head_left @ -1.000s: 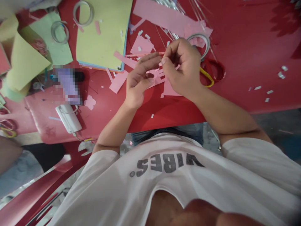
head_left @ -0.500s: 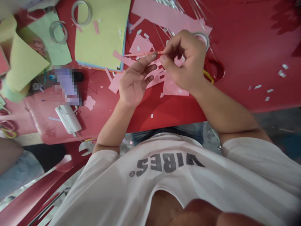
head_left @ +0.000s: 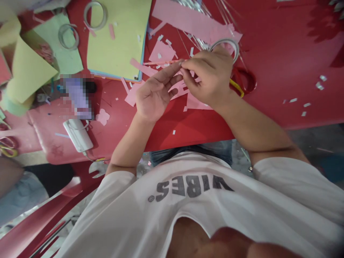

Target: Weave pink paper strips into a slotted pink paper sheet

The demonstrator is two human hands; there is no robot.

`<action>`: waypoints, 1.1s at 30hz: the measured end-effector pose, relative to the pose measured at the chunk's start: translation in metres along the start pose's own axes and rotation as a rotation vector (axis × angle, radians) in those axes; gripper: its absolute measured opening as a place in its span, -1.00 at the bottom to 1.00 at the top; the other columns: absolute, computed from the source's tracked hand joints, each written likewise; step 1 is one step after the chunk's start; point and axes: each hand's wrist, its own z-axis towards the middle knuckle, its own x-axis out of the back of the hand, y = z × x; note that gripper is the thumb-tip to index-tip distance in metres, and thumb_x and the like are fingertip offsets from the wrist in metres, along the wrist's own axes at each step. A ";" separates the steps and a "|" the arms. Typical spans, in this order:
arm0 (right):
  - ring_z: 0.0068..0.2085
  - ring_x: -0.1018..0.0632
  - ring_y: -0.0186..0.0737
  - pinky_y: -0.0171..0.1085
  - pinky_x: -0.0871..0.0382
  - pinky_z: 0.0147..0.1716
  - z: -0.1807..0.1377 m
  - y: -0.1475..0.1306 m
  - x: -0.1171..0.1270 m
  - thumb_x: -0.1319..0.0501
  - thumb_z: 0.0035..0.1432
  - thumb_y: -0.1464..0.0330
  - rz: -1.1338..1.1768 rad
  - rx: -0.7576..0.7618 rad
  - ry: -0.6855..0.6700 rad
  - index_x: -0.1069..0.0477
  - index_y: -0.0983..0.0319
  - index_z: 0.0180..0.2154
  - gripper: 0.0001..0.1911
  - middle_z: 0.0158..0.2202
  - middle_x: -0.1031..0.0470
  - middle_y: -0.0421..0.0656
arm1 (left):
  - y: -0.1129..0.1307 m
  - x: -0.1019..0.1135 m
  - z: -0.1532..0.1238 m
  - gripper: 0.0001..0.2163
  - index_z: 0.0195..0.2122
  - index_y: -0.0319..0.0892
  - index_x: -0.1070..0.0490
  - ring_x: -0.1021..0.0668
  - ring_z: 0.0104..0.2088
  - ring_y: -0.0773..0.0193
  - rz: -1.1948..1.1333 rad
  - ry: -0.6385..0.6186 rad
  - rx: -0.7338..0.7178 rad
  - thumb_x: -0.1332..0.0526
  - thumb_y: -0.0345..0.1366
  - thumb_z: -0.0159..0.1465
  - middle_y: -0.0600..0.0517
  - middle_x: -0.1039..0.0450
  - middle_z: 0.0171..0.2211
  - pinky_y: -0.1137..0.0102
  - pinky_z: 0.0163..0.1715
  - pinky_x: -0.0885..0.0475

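Note:
My right hand point(head_left: 211, 77) is closed in a pinch on the end of a thin pink paper stick point(head_left: 161, 62) that points left above the red table point(head_left: 282, 53). My left hand point(head_left: 157, 91) lies palm up beside it, fingers stretched out, with its fingertips touching the stick near the pinch. Under both hands are cut pink paper pieces point(head_left: 188, 96). A roll of clear tape point(head_left: 227, 44) sits just behind my right hand, and yellow-handled scissors point(head_left: 238, 86) lie partly hidden under my right wrist.
A yellow paper pad point(head_left: 115, 36) lies at the back left with two tape rings point(head_left: 94, 12) nearby. Green and yellow sheets point(head_left: 32, 68) pile at far left. A white charger point(head_left: 77, 134) sits on the near left. Paper scraps point(head_left: 303, 104) dot the right. Another person's leg point(head_left: 16, 186) shows at the lower left.
My right hand has turned its knuckles up and dropped slightly, keeping its pinch on the stick. My left fingers have straightened along the stick's end.

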 end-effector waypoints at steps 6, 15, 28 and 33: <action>-0.20 -0.58 -0.06 0.01 -0.36 -0.08 0.001 -0.002 -0.002 0.04 0.40 0.21 -0.185 0.062 0.026 -0.43 0.01 -0.13 -0.72 -0.19 -0.60 -0.17 | -0.001 -0.002 0.001 -0.38 0.18 -0.01 -0.42 -0.26 0.37 -0.10 0.024 -0.049 -0.002 -0.11 -0.02 0.06 0.06 -0.36 0.25 0.11 0.21 -0.40; -0.25 -0.55 -0.09 -0.05 -0.37 -0.13 0.004 0.001 0.004 -0.13 0.20 0.40 -0.104 0.087 0.098 -0.39 0.07 -0.30 -0.89 -0.30 -0.54 -0.21 | 0.001 0.000 0.003 -0.42 0.15 -0.08 -0.46 -0.33 0.31 -0.11 0.009 -0.108 -0.002 -0.13 -0.03 0.10 0.05 -0.41 0.23 0.13 0.07 -0.46; -0.40 -0.44 -0.17 -0.11 -0.37 -0.33 0.009 -0.004 0.010 -0.14 0.27 0.34 0.308 -0.019 0.391 -0.43 0.01 -0.32 -0.87 -0.39 -0.46 -0.24 | 0.014 0.026 0.000 -0.71 0.00 -0.04 -0.50 -0.53 -0.14 0.21 0.341 0.189 -0.193 -0.12 -0.21 0.30 0.12 -0.55 -0.03 0.24 -0.12 -0.33; -0.39 -0.48 -0.14 -0.08 -0.36 -0.36 0.012 0.000 0.003 -0.18 0.30 0.21 0.360 -0.023 0.346 -0.49 -0.07 -0.29 -0.87 -0.39 -0.54 -0.29 | -0.001 0.078 0.009 -0.57 0.03 0.07 -0.38 -0.31 -0.20 0.22 0.787 0.417 -0.336 -0.42 -0.25 0.15 0.17 -0.44 -0.29 0.24 0.01 -0.12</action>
